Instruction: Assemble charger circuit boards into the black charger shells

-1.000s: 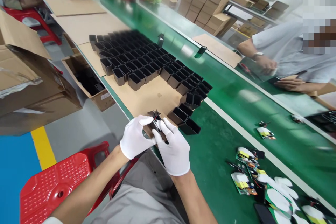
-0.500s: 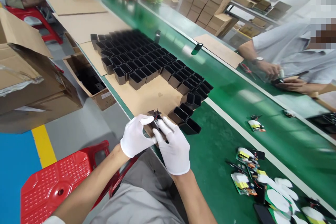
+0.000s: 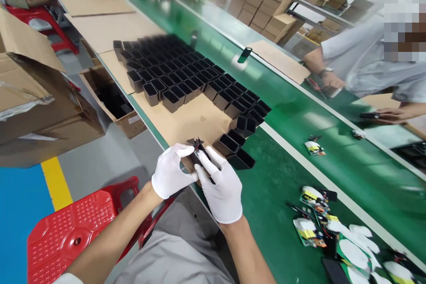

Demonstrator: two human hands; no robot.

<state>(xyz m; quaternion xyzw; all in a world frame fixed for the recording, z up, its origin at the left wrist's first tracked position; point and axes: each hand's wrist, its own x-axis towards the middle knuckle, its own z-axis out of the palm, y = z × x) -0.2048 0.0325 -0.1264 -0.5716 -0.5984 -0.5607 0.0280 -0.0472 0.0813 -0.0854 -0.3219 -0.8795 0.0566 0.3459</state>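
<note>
Holding a black case (image 3: 195, 159) over the near edge of the green tabletop (image 3: 266, 195), by the close end of a cardboard sheet (image 3: 199, 120). Pinching it from one side with the gloved left hand (image 3: 171, 171), laying the thumb near the top and curling the other fingers lower down. Bending the fingers of the gloved right hand (image 3: 222, 191) closely around the opposite side, bringing the fingertips toward the upper end. Covering much of the case this way, so leaving its inside, and any contact with the cardboard, impossible to tell. Exposing, at the far end, a wired piece (image 3: 197, 143) with reddish leads and thin prongs.

Probably fitting or tucking the wired piece into place, judging by the leads and the closeness of the fingertips. Seemingly calling next for steadying with the left and careful pressing with the right, keeping the leads from getting trapped.

Working just short of many open cases (image 3: 186, 71), standing mostly in tight rows on the cardboard. Having circuit boards (image 3: 306, 232) with white and yellow parts well off to the right on the tabletop, touching neither hand.
</note>
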